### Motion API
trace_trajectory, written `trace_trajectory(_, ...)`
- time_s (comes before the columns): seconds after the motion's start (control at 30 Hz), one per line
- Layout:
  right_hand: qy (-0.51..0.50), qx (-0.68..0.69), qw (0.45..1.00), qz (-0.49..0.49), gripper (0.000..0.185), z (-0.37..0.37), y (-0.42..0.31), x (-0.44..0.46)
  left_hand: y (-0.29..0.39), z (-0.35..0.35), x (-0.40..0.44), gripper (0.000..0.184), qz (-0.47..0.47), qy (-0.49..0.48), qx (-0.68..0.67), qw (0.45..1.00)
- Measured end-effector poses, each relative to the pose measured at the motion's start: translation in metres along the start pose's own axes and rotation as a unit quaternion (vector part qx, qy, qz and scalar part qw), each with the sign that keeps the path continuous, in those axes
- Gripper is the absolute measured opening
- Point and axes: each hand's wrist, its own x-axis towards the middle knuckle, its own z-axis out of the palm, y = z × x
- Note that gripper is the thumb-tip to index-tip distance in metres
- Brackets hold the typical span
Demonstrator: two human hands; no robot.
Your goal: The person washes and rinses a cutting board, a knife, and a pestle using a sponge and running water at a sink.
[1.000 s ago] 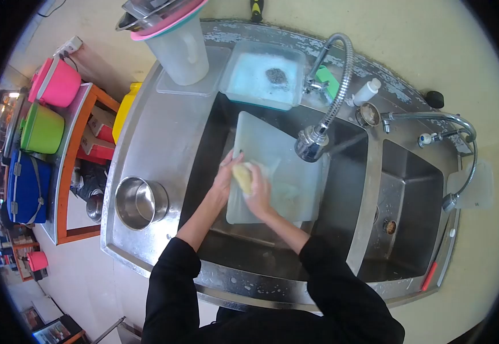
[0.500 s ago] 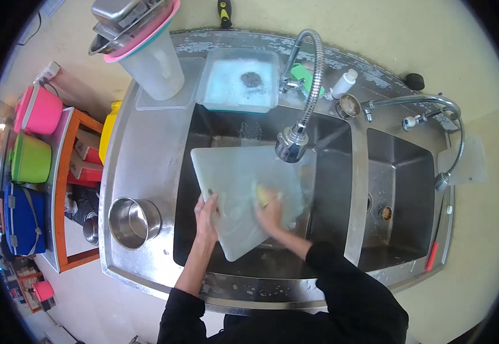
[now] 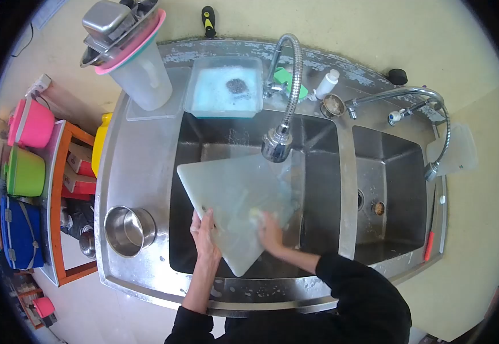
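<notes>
A white cutting board [image 3: 229, 189] is held tilted over the large sink basin [image 3: 322, 189], with soapy wet streaks on its face. My left hand [image 3: 204, 236] is closed on its left edge, near a hole in the board. On the board's face, my right hand [image 3: 270, 232] presses a small yellowish sponge [image 3: 255, 213], mostly hidden and blurred by motion. The spray faucet head [image 3: 277, 144] hangs above the board's upper right corner.
Behind the basin stands a plastic tub [image 3: 194, 103] of suds with a dark scouring pad [image 3: 237, 86]. A steel pot [image 3: 129, 230] sits on the left counter. A stacked bucket [image 3: 140, 86], a white bottle [image 3: 327, 83] and a smaller basin [image 3: 395, 189] surround the work area.
My right hand has shifted down across the board with the sponge. The view has moved slightly, so most things appear farther left and lower. My left hand keeps its hold.
</notes>
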Motion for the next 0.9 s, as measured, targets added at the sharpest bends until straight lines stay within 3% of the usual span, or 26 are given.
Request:
trace_trajectory(0.07, -0.045, 0.034, 0.998, -0.021, 0.033, -0.032, -0.05, -0.021, 0.003, 0.01, -0.009, 0.024, -0.005, 0.006, -0.008, 1.0)
trace_trajectory(0.17, -0.065, -0.048, 0.995, 0.065, 0.034, -0.001, 0.049, 0.009, 0.002, 0.013, -0.013, 0.024, -0.006, 0.004, -0.019, 1.0)
trace_trajectory(0.23, -0.031, -0.055, 0.986, 0.155, 0.033, 0.006, 0.112, 0.045, 0.002, 0.0, -0.015, 0.025, -0.006, 0.004, -0.01, 1.0)
trace_trajectory(0.3, -0.016, 0.189, 0.904, 0.383, 0.032, -0.018, 0.095, 0.073, 0.003, -0.012, -0.012, 0.026, -0.013, 0.006, 0.015, 1.0)
trace_trajectory(0.4, 0.013, -0.023, 0.959, 0.281, 0.029, 0.029, 0.109, 0.057, 0.013, -0.009, -0.016, 0.027, 0.012, 0.018, 0.009, 1.0)
trace_trajectory(0.47, 0.029, -0.018, 0.993, 0.112, 0.029, 0.05, 0.081, 0.029, 0.014, -0.009, -0.016, 0.026, 0.011, 0.02, 0.023, 0.999)
trace_trajectory(0.53, -0.018, 0.046, 0.996, -0.077, 0.033, 0.023, -0.019, 0.019, 0.012, -0.014, -0.015, 0.029, -0.004, 0.028, 0.059, 0.998)
trace_trajectory(0.63, -0.066, 0.087, 0.984, -0.141, 0.035, 0.031, -0.036, 0.044, 0.011, -0.016, -0.019, 0.026, -0.003, 0.047, 0.074, 0.996)
trace_trajectory(0.7, -0.002, -0.001, 1.0, 0.0, 0.034, 0.05, 0.008, 0.086, 0.011, -0.012, -0.022, 0.023, 0.014, 0.071, 0.097, 0.993)
trace_trajectory(0.77, -0.012, -0.077, 0.977, 0.199, 0.039, 0.061, 0.064, 0.133, 0.01, -0.014, -0.026, 0.022, 0.034, 0.106, 0.148, 0.983)
trace_trajectory(0.87, 0.002, -0.067, 0.966, 0.25, 0.038, 0.069, 0.058, 0.148, 0.012, -0.018, -0.026, 0.018, 0.036, 0.108, 0.223, 0.968)
trace_trajectory(0.9, 0.048, -0.033, 0.987, 0.148, 0.037, 0.08, 0.051, 0.132, 0.011, -0.013, -0.025, 0.017, 0.04, 0.109, 0.229, 0.966)
